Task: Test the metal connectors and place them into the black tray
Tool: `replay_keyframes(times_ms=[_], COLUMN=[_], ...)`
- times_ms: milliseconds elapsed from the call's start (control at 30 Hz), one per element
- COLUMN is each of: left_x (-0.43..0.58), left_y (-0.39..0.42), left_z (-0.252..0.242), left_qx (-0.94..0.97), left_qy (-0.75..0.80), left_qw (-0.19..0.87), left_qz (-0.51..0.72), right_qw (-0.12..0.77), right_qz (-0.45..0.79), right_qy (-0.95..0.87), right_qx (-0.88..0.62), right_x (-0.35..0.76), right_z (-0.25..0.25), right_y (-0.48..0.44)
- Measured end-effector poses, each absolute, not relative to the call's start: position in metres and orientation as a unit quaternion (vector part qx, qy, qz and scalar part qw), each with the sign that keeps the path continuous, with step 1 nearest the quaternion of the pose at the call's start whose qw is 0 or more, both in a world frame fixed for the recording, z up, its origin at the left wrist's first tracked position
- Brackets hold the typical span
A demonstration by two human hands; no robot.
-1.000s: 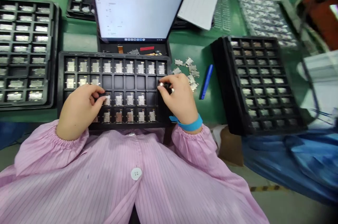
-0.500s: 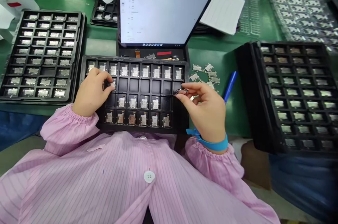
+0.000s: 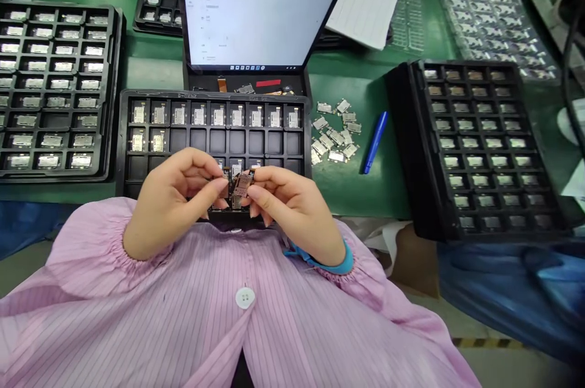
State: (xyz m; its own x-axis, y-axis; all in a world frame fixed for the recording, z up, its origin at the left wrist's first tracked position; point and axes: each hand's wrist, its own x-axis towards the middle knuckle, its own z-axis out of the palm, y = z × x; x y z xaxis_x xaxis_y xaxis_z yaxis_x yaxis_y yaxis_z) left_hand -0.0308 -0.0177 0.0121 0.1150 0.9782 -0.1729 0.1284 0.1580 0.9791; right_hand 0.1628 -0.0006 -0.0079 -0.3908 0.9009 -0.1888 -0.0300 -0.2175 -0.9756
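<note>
Nearest the body, the left hand [image 3: 176, 202] and the right hand [image 3: 292, 208] met over the near edge of the black tray [image 3: 125, 132], fingertips pinched narrow on a small metal part [image 3: 242, 184] held between them, just above the tray's front rows. The left hand's fingertips seemed to close on a second small piece too, though the view was too tight there to be sure.

The part was tilted, its long axis running roughly from low left to upper right, the upper end pointing away from the body toward the laptop [image 3: 260, 10] behind the tray.

The grip was on thin edges only, so a slip could have dropped the part into an already filled pocket or onto the pink smock [image 3: 228, 315].

Right of the tray lay loose metal parts [image 3: 336, 132] and a blue pen [image 3: 375, 141].
</note>
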Motion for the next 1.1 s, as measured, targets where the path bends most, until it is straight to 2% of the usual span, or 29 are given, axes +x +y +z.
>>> replay_keyframes(times_ms=[267,867,1100], left_x=[-0.0242,-0.0222,-0.0216], left_y=[-0.016,-0.0229,-0.0239], left_z=[0.0098,0.0106,0.0065], left_qx=[0.457,0.471,0.463], left_qy=[0.492,0.507,0.481], left_qw=[0.626,0.589,0.61], left_qz=[0.397,0.418,0.427], right_qw=[0.347,0.385,0.384], right_qz=[0.693,0.614,0.605], right_qy=[-0.477,-0.539,-0.553], right_qx=[-0.414,-0.43,-0.423], right_x=[0.1673,0.1691,0.1704], right_z=[-0.0043,-0.0037,-0.0049], right_y=[-0.0033,-0.0098,-0.0091])
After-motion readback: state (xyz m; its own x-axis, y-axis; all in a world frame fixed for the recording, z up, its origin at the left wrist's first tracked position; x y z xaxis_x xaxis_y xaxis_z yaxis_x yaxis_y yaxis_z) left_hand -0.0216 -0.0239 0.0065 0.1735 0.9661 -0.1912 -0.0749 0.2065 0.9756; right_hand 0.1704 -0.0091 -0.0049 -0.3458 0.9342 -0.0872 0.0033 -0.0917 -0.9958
